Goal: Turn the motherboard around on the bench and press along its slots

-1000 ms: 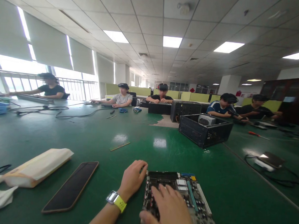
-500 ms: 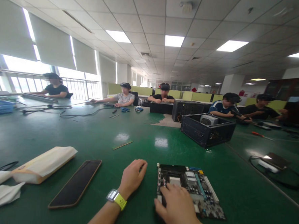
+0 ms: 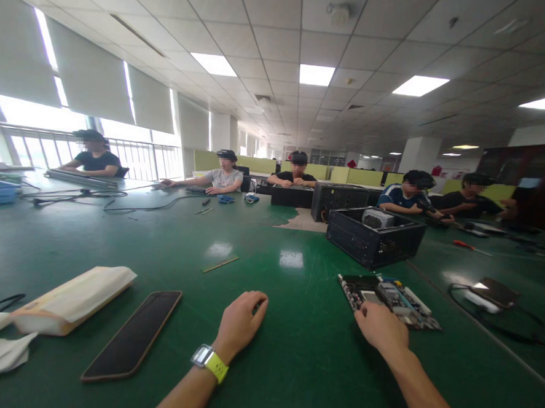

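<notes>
A motherboard (image 3: 400,298) lies at the right on the green table (image 3: 290,365). My right hand (image 3: 382,326) is at its near left edge, fingers closed on the board, fingertips partly hidden. My left hand (image 3: 242,319), with a watch on a yellow-green strap (image 3: 210,362) at the wrist, rests on the table with its fingers curled together and nothing visible in them. To its left lies a dark phone (image 3: 132,336), and beyond both hands is a thin stick (image 3: 220,264).
An open black computer case (image 3: 374,238) stands beyond the motherboard, with another case (image 3: 340,202) behind it. A tissue pack (image 3: 77,300) lies at left, a black device with cable (image 3: 498,293) at right. Several people sit around the table's far side.
My right hand and the motherboard have moved right and away from me, and the board is turned slightly. My left hand has stayed in place.
</notes>
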`<move>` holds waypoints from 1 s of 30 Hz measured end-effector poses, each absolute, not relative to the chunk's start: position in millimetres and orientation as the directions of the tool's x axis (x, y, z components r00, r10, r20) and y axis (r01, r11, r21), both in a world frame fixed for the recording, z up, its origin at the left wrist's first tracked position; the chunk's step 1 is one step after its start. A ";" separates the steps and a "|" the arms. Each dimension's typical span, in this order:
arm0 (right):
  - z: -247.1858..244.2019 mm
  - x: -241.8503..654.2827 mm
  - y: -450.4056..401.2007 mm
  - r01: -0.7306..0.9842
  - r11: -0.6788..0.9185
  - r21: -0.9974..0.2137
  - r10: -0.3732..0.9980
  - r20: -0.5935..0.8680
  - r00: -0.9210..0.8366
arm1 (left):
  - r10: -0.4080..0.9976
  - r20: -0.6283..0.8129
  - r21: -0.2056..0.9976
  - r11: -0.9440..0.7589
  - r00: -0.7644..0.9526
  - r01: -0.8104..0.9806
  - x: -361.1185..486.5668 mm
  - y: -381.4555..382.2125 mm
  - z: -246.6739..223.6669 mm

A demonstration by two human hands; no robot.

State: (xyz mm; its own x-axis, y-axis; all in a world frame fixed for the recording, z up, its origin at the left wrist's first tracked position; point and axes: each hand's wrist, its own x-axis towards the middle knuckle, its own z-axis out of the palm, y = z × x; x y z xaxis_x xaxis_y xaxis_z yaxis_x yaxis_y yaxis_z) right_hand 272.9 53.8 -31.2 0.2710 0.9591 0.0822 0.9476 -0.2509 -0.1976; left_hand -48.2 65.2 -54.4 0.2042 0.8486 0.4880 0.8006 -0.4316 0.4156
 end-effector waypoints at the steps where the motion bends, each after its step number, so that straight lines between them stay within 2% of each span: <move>1: -31.2 272.2 54.1 0.946 -0.249 -0.206 0.960 0.074 0.269 | 0.849 0.485 0.414 -0.433 0.208 0.801 -48.1 65.0 -54.4; 6: -29.5 260.6 52.8 0.977 -0.152 -0.150 0.979 0.117 0.170 | 0.851 0.472 0.417 -0.444 0.228 0.793 -46.4 63.4 -52.3; 10: -26.3 223.8 29.6 0.979 0.080 -0.188 0.991 0.121 -0.058 | 0.842 0.468 0.423 -0.482 0.270 0.768 -42.0 61.4 -50.0; 12: -24.1 198.5 10.4 0.913 0.257 -0.318 0.966 0.058 -0.252 | 0.822 0.473 0.431 -0.529 0.316 0.731 -39.6 60.2 -49.6; 13: -22.8 187.0 1.4 0.830 0.336 -0.444 0.923 -0.020 -0.384 | 0.810 0.475 0.434 -0.556 0.344 0.709 -38.5 59.5 -49.6; 15: -20.0 171.1 -10.5 0.616 0.359 -0.701 0.797 -0.113 -0.593 | 0.787 0.468 0.433 -0.601 0.402 0.672 -36.9 58.2 -50.0; 16: -19.0 167.7 -11.9 0.538 0.339 -0.772 0.774 -0.095 -0.625 | 0.782 0.454 0.431 -0.612 0.427 0.662 -36.3 57.7 -50.3; 18: -19.4 169.8 -4.8 0.527 0.357 -0.771 0.858 0.048 -0.511 | 0.789 0.407 0.428 -0.610 0.461 0.666 -35.7 57.0 -50.8; 21: -28.9 187.5 20.8 0.724 0.387 -0.571 0.916 0.326 -0.233 | 0.817 0.344 0.430 -0.576 0.464 0.695 -35.8 56.8 -50.8; 22: -34.1 194.1 29.6 0.767 0.372 -0.523 0.914 0.351 -0.204 | 0.825 0.332 0.431 -0.564 0.457 0.705 -36.0 56.9 -50.7; 24: -45.7 204.4 43.6 0.801 0.345 -0.489 0.927 0.311 -0.210 | 0.836 0.324 0.430 -0.546 0.442 0.718 -36.8 57.4 -50.3; 27: -59.9 210.2 53.7 0.797 0.335 -0.502 0.938 0.254 -0.234 | 0.835 0.337 0.426 -0.547 0.435 0.720 -37.9 58.2 -50.1; 30: -66.5 209.5 57.6 0.777 0.342 -0.528 0.933 0.286 -0.217 | 0.825 0.361 0.422 -0.560 0.434 0.713 -38.2 58.5 -50.2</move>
State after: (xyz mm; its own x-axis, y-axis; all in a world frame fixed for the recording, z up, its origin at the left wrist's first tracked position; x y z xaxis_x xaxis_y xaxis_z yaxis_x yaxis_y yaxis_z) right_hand 209.5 57.6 -66.5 -0.2167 0.9335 0.2858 0.7774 0.3421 -0.5278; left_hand -38.2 58.5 -50.2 0.4342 0.8251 0.3614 0.7127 -0.5601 0.4223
